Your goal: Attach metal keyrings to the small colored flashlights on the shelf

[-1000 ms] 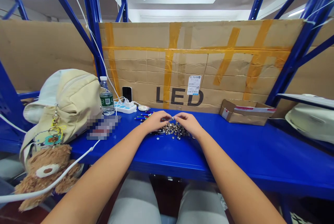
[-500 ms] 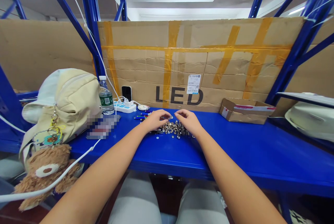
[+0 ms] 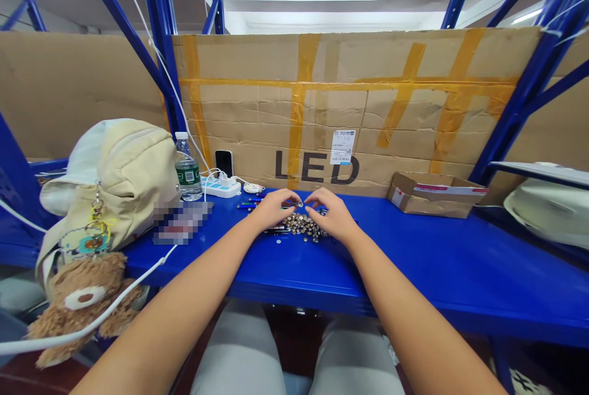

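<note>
Both hands are raised over a pile of small round shiny metal pieces [image 3: 305, 227] on the blue table. My left hand [image 3: 272, 210] is closed in a pinch, with a small shiny metal piece [image 3: 300, 203] at its fingertips. Close to that piece, on its right, my right hand [image 3: 332, 216] curls its thumb and fingers together. Whether those fingers hold anything is too small to make out. Several pens [image 3: 248, 205] lie beside and partly behind my left hand. One loose round piece [image 3: 278, 241] rests in front of the pile.
To the left are a cream backpack [image 3: 133, 168], a teddy bear [image 3: 85, 303] and a water bottle [image 3: 188, 171]. A power strip [image 3: 221, 186] and phone [image 3: 224, 163] stand behind. An open cardboard box [image 3: 435, 195] sits back right. A white cable [image 3: 115, 315] crosses the front left.
My right hand has shifted slightly left and up, bringing its fingertips nearer to the piece in my left hand. My left hand has barely moved.
</note>
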Action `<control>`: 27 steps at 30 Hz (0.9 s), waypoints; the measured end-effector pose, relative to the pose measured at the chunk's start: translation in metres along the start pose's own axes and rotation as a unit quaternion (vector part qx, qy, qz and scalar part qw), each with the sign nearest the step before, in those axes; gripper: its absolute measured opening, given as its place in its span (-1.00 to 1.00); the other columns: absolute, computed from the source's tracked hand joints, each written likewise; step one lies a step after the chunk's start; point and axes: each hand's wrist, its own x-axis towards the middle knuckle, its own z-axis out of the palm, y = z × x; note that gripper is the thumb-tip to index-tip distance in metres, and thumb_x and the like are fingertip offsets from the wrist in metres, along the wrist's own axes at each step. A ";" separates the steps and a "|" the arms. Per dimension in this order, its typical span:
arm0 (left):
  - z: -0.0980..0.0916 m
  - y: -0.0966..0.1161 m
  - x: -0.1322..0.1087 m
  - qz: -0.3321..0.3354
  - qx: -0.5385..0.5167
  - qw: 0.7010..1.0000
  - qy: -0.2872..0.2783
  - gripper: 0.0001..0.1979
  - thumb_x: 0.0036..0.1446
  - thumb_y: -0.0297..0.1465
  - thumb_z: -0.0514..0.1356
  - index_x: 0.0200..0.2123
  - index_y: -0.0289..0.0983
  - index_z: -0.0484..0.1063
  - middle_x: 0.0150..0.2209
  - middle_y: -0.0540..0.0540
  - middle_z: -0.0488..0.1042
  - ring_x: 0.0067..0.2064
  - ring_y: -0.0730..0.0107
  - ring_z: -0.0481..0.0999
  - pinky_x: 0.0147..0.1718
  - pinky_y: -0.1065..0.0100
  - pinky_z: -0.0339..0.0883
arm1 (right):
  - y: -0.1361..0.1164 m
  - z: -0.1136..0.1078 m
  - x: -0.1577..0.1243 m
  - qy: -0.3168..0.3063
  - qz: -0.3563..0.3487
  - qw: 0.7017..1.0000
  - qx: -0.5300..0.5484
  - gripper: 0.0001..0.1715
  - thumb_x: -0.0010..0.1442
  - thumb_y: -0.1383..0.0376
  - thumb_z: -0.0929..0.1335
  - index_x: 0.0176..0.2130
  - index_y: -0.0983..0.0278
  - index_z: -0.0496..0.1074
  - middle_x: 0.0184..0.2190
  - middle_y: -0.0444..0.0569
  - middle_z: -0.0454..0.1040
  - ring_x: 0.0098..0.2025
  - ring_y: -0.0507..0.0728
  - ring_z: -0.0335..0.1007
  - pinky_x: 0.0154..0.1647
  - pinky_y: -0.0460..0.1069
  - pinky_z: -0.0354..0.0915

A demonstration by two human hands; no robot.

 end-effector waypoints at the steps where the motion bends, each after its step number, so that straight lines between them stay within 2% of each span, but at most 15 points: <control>1: 0.000 0.000 0.000 -0.005 -0.001 1.000 0.000 -0.78 0.01 -0.56 0.13 -0.25 -0.28 0.47 -0.23 -0.07 0.52 -0.18 0.38 0.50 -0.12 0.33 0.40 | -0.001 -0.001 0.000 -0.010 -0.010 1.000 -0.019 -0.83 0.11 0.30 0.30 -0.26 0.25 0.43 -0.27 -0.01 0.41 -0.28 0.08 0.35 -0.18 0.00 0.28; 7: 0.003 -0.004 -0.001 -0.020 -0.027 0.999 -0.012 -0.77 0.02 -0.55 0.12 -0.23 -0.29 0.46 -0.23 -0.07 0.52 -0.20 0.39 0.52 -0.14 0.35 0.42 | -0.004 -0.001 0.000 -0.075 -0.031 0.985 -0.153 -0.73 0.16 0.30 0.29 -0.13 0.22 0.45 -0.22 0.00 0.40 -0.22 0.11 0.34 -0.22 -0.02 0.20; 11: 0.005 -0.005 -0.001 -0.026 -0.029 0.999 -0.013 -0.79 0.01 -0.53 0.13 -0.24 -0.30 0.46 -0.24 -0.07 0.53 -0.21 0.38 0.52 -0.16 0.35 0.42 | -0.003 0.002 0.002 -0.082 -0.029 0.973 -0.212 -0.77 0.20 0.29 0.29 -0.15 0.22 0.46 -0.25 0.00 0.42 -0.24 0.11 0.34 -0.25 -0.03 0.14; 15: 0.007 -0.004 0.000 -0.023 -0.034 0.999 -0.021 -0.81 0.02 -0.50 0.15 -0.25 -0.28 0.46 -0.25 -0.07 0.53 -0.21 0.37 0.52 -0.17 0.33 0.42 | -0.002 0.003 0.002 -0.070 -0.026 0.979 -0.191 -0.88 0.19 0.30 0.30 -0.27 0.25 0.44 -0.38 -0.06 0.42 -0.33 0.06 0.32 -0.29 -0.05 0.12; 18: 0.008 -0.004 0.000 -0.036 -0.042 0.998 -0.013 -0.80 0.02 -0.52 0.14 -0.24 -0.29 0.45 -0.25 -0.08 0.54 -0.21 0.36 0.53 -0.16 0.31 0.42 | -0.002 0.001 0.001 -0.024 0.007 0.988 -0.150 -0.82 0.15 0.31 0.32 -0.18 0.26 0.38 -0.42 -0.10 0.41 -0.41 0.04 0.29 -0.33 -0.05 0.13; 21: 0.007 -0.004 0.001 -0.031 -0.042 0.999 0.004 -0.80 0.01 -0.54 0.12 -0.26 -0.29 0.45 -0.24 -0.08 0.53 -0.18 0.36 0.52 -0.11 0.30 0.40 | -0.002 -0.001 0.000 0.018 0.020 0.993 -0.117 -0.79 0.13 0.32 0.31 -0.17 0.27 0.34 -0.42 -0.10 0.40 -0.42 0.05 0.29 -0.35 -0.05 0.16; 24: 0.006 -0.003 0.001 -0.023 -0.035 0.999 0.026 -0.79 0.01 -0.54 0.13 -0.26 -0.27 0.45 -0.21 -0.07 0.53 -0.14 0.34 0.51 -0.07 0.28 0.38 | -0.002 -0.003 -0.001 0.023 0.020 0.994 -0.101 -0.83 0.13 0.34 0.28 -0.21 0.26 0.34 -0.42 -0.09 0.39 -0.41 0.06 0.28 -0.34 -0.05 0.18; 27: 0.004 -0.002 0.002 -0.064 -0.051 0.995 0.064 -0.86 0.02 -0.48 0.17 -0.28 -0.28 0.42 -0.26 -0.06 0.54 -0.19 0.34 0.53 -0.13 0.28 0.41 | -0.001 -0.003 -0.001 0.035 0.040 0.995 -0.083 -0.83 0.13 0.33 0.26 -0.21 0.26 0.34 -0.42 -0.08 0.40 -0.41 0.06 0.29 -0.33 -0.04 0.21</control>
